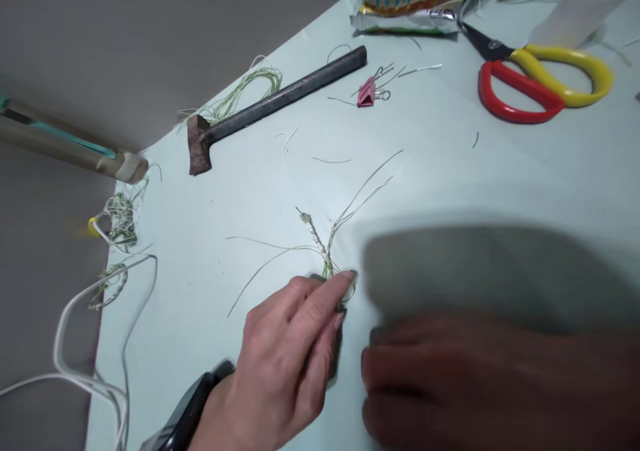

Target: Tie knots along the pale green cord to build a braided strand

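Note:
My left hand (285, 358) lies low on the pale green sheet (450, 171), fingers pressed together in a pinch on the lower end of a thin twisted bundle of green and white threads (320, 244). Loose thread ends fan out from the bundle to the left and up to the right. My right hand (480, 384) is close to the camera at the lower right, dark and smeared by motion, just right of the left fingertips; its fingers cannot be made out. A black band shows at my left wrist.
A dark metal hammer (270, 104) lies at the upper left of the sheet. A pink binder clip (367, 93) sits beside its handle end. Red and yellow scissors (540, 78) lie at the upper right. Thread tangles and a white cord (90, 318) hang off the sheet's left edge.

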Demonstrator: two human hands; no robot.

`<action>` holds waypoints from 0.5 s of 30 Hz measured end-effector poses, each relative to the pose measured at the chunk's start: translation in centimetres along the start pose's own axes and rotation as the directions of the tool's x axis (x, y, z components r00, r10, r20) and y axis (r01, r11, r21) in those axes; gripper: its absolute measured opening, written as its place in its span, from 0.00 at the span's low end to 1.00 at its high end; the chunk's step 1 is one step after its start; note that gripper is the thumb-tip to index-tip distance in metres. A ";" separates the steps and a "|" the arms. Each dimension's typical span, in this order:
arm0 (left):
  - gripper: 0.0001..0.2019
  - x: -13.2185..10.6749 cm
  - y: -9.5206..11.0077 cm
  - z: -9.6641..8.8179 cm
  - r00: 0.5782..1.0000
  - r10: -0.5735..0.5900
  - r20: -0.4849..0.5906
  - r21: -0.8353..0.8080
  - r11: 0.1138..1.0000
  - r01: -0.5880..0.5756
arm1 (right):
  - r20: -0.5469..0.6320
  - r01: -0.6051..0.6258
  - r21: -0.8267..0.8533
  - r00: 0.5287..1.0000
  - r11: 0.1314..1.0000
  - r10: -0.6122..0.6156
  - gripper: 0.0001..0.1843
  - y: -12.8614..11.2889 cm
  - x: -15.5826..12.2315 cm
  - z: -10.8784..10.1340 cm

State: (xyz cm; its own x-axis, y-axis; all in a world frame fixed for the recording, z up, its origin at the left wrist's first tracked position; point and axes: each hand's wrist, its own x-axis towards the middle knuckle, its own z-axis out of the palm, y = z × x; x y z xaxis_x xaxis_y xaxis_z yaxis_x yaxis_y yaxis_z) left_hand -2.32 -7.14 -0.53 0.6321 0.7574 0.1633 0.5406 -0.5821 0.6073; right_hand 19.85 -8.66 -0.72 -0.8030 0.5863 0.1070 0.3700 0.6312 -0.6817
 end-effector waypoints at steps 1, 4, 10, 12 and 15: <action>0.21 0.0 0.0 0.0 1.000 0.027 0.012 0.033 0.999 -0.027 | -0.026 0.008 0.060 1.000 0.998 -0.006 0.08 0.4 0.2 -0.6; 0.21 0.1 0.0 0.0 0.994 0.104 0.018 0.099 0.990 -0.105 | -0.252 -0.059 0.001 0.966 0.998 0.057 0.11 2.7 1.5 -2.7; 0.19 0.0 0.2 -0.6 0.994 0.087 -0.069 0.133 0.988 -0.078 | -0.263 -0.132 -0.473 0.965 0.871 0.004 0.11 7.7 4.1 -3.7; 0.19 0.2 -0.2 -1.0 0.987 0.059 -0.147 0.181 0.983 -0.032 | -0.230 -0.124 -0.490 0.973 0.863 0.010 0.10 8.2 4.2 -3.6; 0.18 0.8 -1.4 -1.8 0.973 -0.014 -0.231 0.307 0.948 0.086 | -0.190 -0.127 -0.475 0.981 0.871 0.040 0.10 8.3 4.0 -4.0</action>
State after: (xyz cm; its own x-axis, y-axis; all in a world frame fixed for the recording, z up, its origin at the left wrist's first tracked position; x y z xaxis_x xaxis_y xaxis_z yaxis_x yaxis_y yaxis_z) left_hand -3.55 -5.15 0.11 0.4794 0.8132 0.3300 0.7372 -0.5772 0.3514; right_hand 21.57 0.89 -3.05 -0.6844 0.6966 0.2153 0.6463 0.7163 -0.2631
